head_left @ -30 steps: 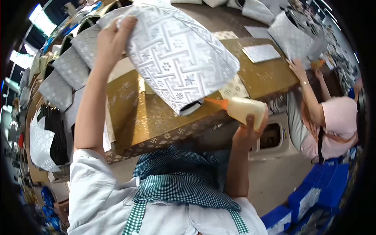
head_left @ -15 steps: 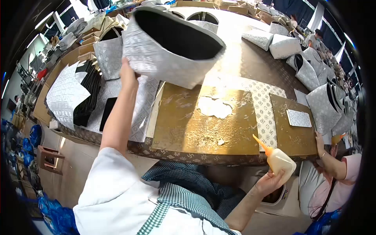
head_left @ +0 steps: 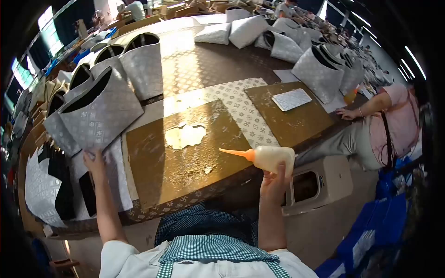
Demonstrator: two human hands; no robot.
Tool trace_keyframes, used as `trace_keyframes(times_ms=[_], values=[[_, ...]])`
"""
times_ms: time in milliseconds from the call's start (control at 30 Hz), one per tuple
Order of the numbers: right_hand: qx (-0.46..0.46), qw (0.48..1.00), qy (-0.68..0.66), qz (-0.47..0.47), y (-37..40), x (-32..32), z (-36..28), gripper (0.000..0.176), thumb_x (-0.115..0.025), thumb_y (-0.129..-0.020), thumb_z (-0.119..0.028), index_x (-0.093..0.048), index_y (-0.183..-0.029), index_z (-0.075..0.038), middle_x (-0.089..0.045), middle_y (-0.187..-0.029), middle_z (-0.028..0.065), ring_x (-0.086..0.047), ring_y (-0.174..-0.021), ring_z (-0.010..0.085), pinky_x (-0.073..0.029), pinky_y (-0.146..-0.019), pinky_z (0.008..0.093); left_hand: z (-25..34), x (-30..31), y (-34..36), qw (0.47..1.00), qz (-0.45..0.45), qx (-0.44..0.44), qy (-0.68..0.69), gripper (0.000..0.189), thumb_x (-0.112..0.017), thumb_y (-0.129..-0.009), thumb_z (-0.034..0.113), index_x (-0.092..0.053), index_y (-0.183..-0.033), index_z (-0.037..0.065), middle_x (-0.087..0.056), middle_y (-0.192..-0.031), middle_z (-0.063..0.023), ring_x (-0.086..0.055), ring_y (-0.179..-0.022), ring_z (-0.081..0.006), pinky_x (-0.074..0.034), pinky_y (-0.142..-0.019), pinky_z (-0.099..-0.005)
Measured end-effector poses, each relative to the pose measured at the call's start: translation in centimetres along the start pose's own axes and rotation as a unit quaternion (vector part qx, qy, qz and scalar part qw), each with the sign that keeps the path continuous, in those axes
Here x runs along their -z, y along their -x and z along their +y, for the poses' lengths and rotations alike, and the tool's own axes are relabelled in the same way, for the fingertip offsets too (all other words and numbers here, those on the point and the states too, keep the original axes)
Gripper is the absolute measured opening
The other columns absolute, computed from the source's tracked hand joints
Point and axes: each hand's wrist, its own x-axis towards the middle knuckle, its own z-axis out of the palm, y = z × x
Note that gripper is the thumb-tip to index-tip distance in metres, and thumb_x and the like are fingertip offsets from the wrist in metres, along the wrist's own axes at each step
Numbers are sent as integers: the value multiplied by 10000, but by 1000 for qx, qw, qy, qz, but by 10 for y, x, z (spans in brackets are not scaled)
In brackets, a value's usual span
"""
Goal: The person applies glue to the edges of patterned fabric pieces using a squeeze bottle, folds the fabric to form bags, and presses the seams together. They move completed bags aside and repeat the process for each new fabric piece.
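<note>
My right hand (head_left: pixel 272 183) grips a cream-coloured squeeze bottle (head_left: pixel 274 157) with a long orange nozzle. The bottle lies sideways in the air, its tip pointing left over the brown board (head_left: pixel 185 185). Pale, dried-looking patches cover parts of this board. At the left, my left hand (head_left: pixel 95 163) is at the bottom edge of a silvery patterned pouch (head_left: pixel 102 113) with a dark lining. Its fingers look apart; whether they still touch the pouch is hard to see. The pouch leans against similar pouches, its mouth upward.
Flat silvery pieces (head_left: pixel 39 190) and a dark phone-like slab (head_left: pixel 87 192) lie at the left. A second brown board (head_left: pixel 296 118) carries a small white patterned pad (head_left: pixel 292 99). More pouches (head_left: pixel 317 74) stand behind it. A co-worker's hand (head_left: pixel 347 113) rests at the right edge.
The pouch in my left hand has come down from mid-air to the group at the left. The bottle has turned from tilted upright to nearly level. My view has swung right.
</note>
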Motion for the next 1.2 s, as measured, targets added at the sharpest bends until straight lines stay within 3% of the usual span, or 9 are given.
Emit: trace_keyframes(times_ms=[100,200,333,367,533,600,867,1067,1200], values=[[8,999,-31,16,0,19,-8,469,-604,-919,-159,-406,-1335,-70,-531,-1238,107,-586,-1105,252,-574,-827,375,9,-16,52,981,-28,-180,67,538,-529,-930,85,-363,-1440,47,-360,-1418,-92,-487,-857,-144,-442,-773,-290],[-1,998,-48,49,1,28,-24,441,-595,-937,-233,-431,-1311,-68,-557,-1221,106,-611,-1073,237,-588,-779,347,76,-46,118,951,-240,-147,126,428,-520,-940,63,-465,-1364,48,-477,-1342,-70,-501,-876,-132,-439,-875,-289],[23,995,-51,82,-6,46,-44,455,-547,-969,-334,-434,-1310,-54,-565,-1221,106,-619,-1065,220,-592,-767,326,124,-113,162,872,-400,-277,51,352,-583,-895,46,-558,-1246,48,-513,-1227,-117,-521,-1120,-215,-425,-942,-312],[35,994,-52,89,-11,53,-50,461,-546,-968,-344,-435,-1309,-54,-570,-1213,106,-622,-1059,220,-592,-767,325,121,-137,162,825,-375,-422,-14,354,-611,-887,73,-560,-1235,40,-521,-1230,-143,-510,-1149,-284,-411,-977,-366],[78,987,-24,138,-59,99,-80,522,-493,-975,-446,-429,-1320,-60,-575,-1217,104,-626,-1058,228,-595,-762,316,145,-212,203,774,-490,-384,-116,497,-599,-910,226,-459,-1363,77,-423,-1395,-176,-420,-1274,-364,-370,-1047,-428],[103,984,-6,144,-87,121,-88,526,-519,-958,-449,-445,-1318,-73,-577,-1231,101,-626,-1061,229,-599,-765,321,144,-228,224,706,-399,-504,-297,525,-573,-919,274,-439,-1393,91,-406,-1432,-144,-389,-1310,-352,-351,-1064,-435],[62,990,-15,129,-225,141,-96,535,-531,-949,-464,-476,-1293,-58,-587,-1237,99,-645,-1033,231,-584,-843,365,153,-233,222,766,-464,-384,-223,451,-564,-909,129,-474,-1337,19,-434,-1402,-167,-395,-1318,-353,-312,-1098,-428],[-27,997,-32,66,-252,98,-113,536,-575,-923,-466,-482,-1310,-108,-579,-1267,60,-611,-1106,228,-573,-850,391,152,-233,232,775,-375,-419,-288,567,-659,-790,67,-485,-1329,78,-379,-1419,-189,-362,-1311,-384,-301,-1076,-490],[-131,988,-12,78,-259,77,-147,526,-614,-914,-414,-493,-1278,-53,-604,-1208,86,-620,-1086,234,-568,-858,380,145,-242,284,868,-286,-197,-354,522,-495,-922,144,-393,-1431,90,-363,-1442,-187,-337,-1326,-367,-248,-1104,-471]])
